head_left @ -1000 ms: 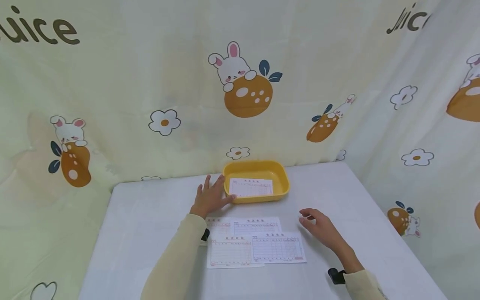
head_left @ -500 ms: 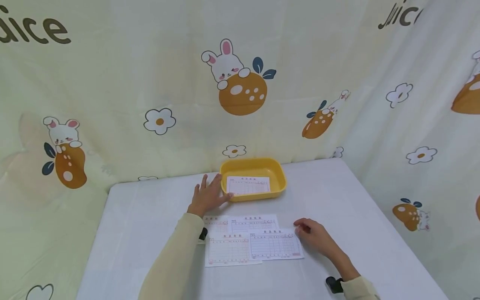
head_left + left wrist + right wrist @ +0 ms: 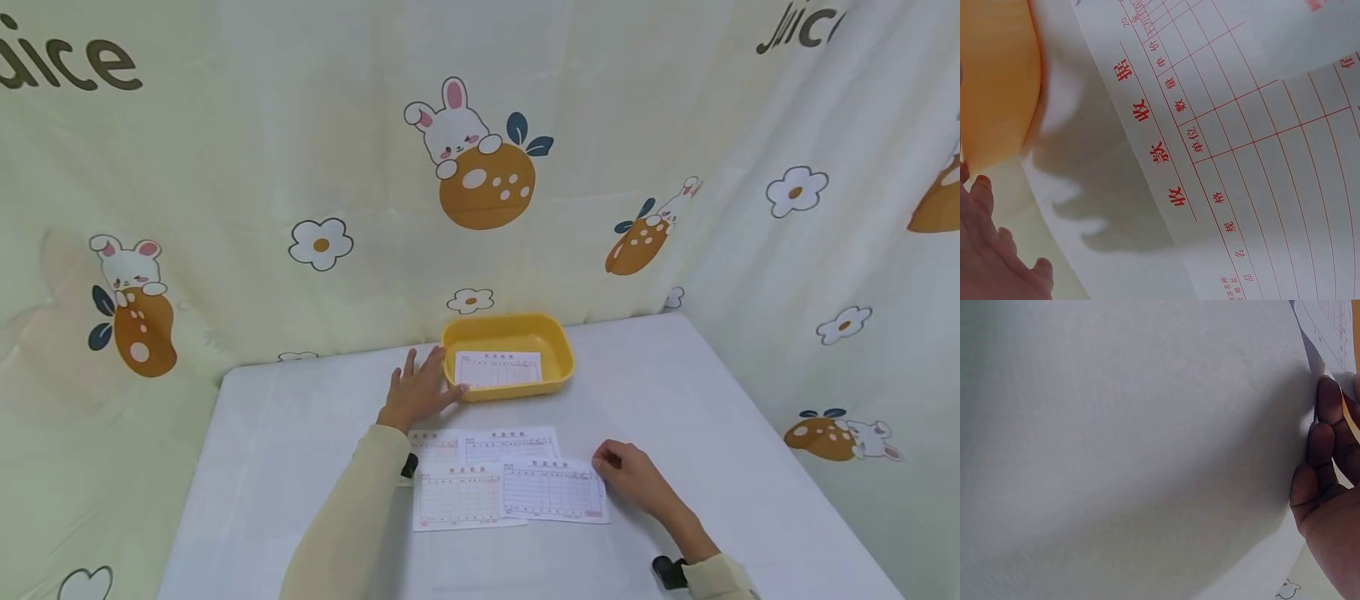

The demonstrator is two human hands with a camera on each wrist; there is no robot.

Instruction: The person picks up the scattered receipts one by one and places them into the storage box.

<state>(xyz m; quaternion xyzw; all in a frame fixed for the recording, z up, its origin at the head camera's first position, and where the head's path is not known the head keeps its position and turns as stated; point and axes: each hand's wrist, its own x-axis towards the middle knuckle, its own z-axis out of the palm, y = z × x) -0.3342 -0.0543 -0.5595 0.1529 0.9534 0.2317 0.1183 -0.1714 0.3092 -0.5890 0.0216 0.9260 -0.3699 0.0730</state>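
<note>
My left hand (image 3: 416,395) rests against the left side of a yellow plastic tray (image 3: 517,393), fingers spread and thumb at its near rim. In the tray lies a printed receipt slip (image 3: 498,369). My right hand (image 3: 636,479) pinches the right edge of the front right receipt slip (image 3: 553,493); in the right wrist view that slip's corner (image 3: 1329,331) lifts off the cloth between thumb and forefinger. Beside and behind it lie a red-printed slip (image 3: 456,500), a purple-printed slip (image 3: 510,442) and another red-printed slip (image 3: 435,450), partly overlapping.
A white cloth (image 3: 285,467) covers the table. A curtain (image 3: 360,150) printed with rabbits and fruit hangs along the back and sides. The tray stands near the table's back edge.
My right hand has come down and toward the front right slip, and its fingers now pinch the slip's edge. The left hand stays at the tray. The head view has shifted slightly.
</note>
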